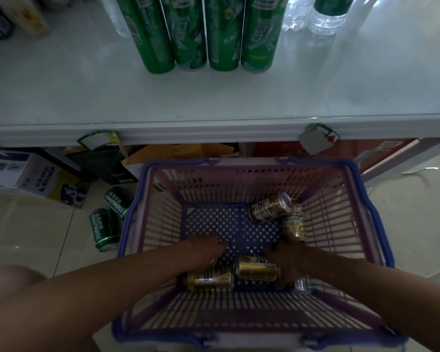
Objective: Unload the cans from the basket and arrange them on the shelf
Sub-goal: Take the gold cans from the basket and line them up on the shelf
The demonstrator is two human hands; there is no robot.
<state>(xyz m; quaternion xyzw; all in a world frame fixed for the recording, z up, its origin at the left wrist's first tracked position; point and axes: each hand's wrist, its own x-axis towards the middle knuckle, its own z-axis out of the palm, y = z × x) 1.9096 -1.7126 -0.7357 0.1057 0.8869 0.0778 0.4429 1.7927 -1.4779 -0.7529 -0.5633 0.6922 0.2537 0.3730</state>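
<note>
Basket (374, 224): plastic, pink slatted walls, blue rim w/ blue handles folded down, blue diamond-mesh floor. It sits on glossy pale floor tiles (36, 232) just in front of the shelf (214, 105).

Inside: gold cans, shiny metal cylinders w/ pale labels, all lying on their sides. Two at the far right corner, one (271, 207) propped across another (294, 226). Two at the near side, side by side: near-left can (210, 279) and near-right can (258, 269). A silvery can end (300, 284) shows under the right wrist; the rest is hidden.

Left hand (203, 250) is down in the basket, palm down, fingers curled over the near-left can's far end; real grip or just touching, can't tell. Right hand (287, 255) is also down in the basket betw. the near-right can and the corner pair; fingers are hidden from above, so open or closed can't be told.

Shelf: smooth white top, ribbed front strip w/ two curled paper tags. No gold cans on it. At its back stand four tall green cans (206, 34) in a tight row; clear water bottles (325, 19) to their right.

On the tiles left of the basket lie two short green cans (107, 227), the farther one touching the rim. Cardboard boxes (33, 174) under the shelf.
</note>
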